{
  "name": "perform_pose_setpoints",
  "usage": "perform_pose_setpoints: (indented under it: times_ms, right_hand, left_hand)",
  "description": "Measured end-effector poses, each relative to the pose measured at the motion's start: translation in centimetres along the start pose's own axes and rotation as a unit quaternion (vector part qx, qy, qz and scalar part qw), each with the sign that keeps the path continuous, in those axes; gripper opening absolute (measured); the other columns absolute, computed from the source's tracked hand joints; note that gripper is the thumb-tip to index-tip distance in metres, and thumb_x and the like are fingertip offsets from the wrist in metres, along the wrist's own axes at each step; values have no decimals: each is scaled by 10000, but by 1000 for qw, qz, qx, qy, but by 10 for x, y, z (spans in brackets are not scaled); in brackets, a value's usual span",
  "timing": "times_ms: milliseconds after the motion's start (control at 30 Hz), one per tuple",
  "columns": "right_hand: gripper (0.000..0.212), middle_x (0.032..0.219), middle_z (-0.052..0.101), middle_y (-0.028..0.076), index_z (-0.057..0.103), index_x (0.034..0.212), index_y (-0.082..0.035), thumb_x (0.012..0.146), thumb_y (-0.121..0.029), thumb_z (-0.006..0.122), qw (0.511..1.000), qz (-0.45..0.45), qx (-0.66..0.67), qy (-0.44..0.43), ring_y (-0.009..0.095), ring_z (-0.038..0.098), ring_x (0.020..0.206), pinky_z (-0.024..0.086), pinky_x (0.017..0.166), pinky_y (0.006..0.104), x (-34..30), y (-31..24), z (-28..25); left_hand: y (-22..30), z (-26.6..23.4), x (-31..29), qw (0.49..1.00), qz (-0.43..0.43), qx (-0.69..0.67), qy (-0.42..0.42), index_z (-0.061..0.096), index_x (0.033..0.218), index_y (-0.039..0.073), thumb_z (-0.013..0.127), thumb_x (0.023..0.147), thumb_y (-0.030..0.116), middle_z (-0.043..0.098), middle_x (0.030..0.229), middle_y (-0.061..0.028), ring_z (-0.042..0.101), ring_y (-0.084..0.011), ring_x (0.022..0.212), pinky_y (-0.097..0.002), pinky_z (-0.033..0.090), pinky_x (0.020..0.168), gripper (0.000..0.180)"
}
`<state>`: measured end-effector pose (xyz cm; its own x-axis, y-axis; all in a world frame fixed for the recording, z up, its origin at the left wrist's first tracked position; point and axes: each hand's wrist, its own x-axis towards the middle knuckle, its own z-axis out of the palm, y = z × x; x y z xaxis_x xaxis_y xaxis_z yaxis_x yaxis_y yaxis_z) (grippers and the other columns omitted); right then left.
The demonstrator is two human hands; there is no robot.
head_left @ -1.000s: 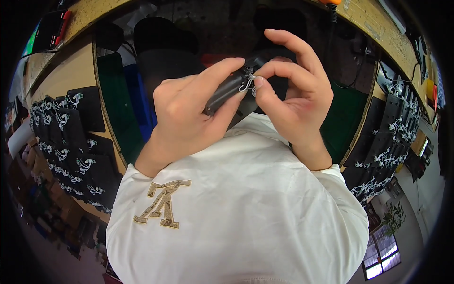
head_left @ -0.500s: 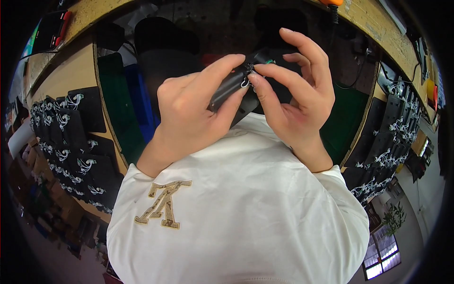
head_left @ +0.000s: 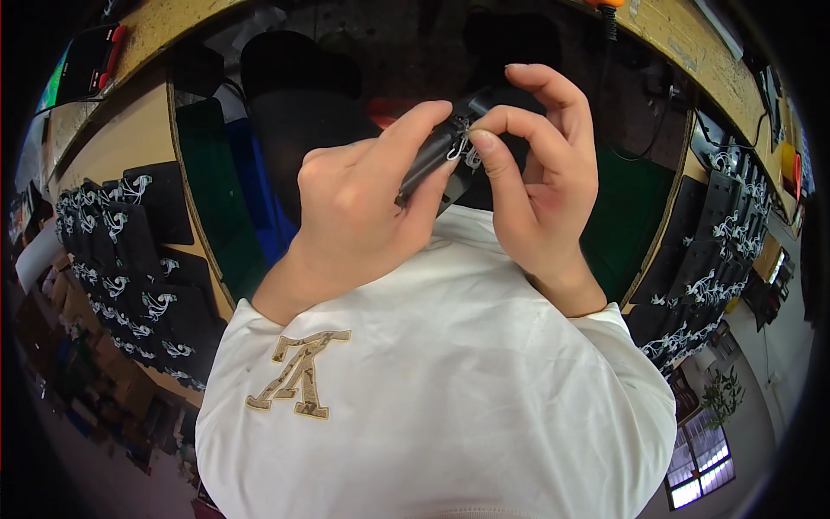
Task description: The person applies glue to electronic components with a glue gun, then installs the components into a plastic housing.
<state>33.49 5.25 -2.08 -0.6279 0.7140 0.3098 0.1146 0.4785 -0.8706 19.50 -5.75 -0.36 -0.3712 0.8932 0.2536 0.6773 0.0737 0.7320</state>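
Note:
Gripped between the thumb and fingers of my left hand is a black plastic housing, tilted up to the right. Short white wires come out near its upper end. My right hand is at that end, its thumb and index fingertips pinched together on the thin wires. The other right fingers are raised and curled. Both hands are in front of my body, over my lap. What lies right under the right fingertips is too small to make out.
Left and right stand boards holding rows of black panels with white wires. A blue bin and dark green lining flank my lap. Across the far side runs a worn wooden bench edge, with an orange-handled tool.
The housing and my left hand have shifted slightly right. My right fingers have bent more, with the index fingertip and thumb closing together on the wires, and the raised fingers have come down a little.

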Motion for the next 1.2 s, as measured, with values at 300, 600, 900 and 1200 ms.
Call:
perform_pose_setpoints:
  times_ms: [300,600,900,1200]
  right_hand:
    - [75,1228,559,182,697,934,35,860,29,694,984,74,163,-25,209,604,1038,501,859,288,-1,8,-4]
    - [141,1107,668,163,716,989,45,848,36,712,996,29,80,20,203,663,934,539,787,275,4,5,-3]
    - [224,998,715,162,736,970,48,750,73,766,993,-90,-74,25,318,682,995,554,867,366,9,-2,13]
    - [174,898,719,135,729,878,35,715,81,770,984,-166,-64,-15,287,701,828,568,741,346,23,10,27]
  left_hand:
    - [0,0,1,1000,8,-19,-7,697,1143,-2,797,762,21,750,844,-118,736,-181,682,-233,537,594,394]
    - [-5,-5,6,1000,3,-11,-7,698,1134,-13,791,756,18,744,844,-143,742,-204,690,-247,545,601,390]
    - [-4,-4,9,999,17,-22,16,677,1109,-35,777,729,26,693,752,-159,683,-267,583,-313,529,522,397]
    - [-14,-11,-3,999,0,-11,37,678,1107,-48,754,737,14,696,730,-162,687,-260,567,-300,523,501,383]
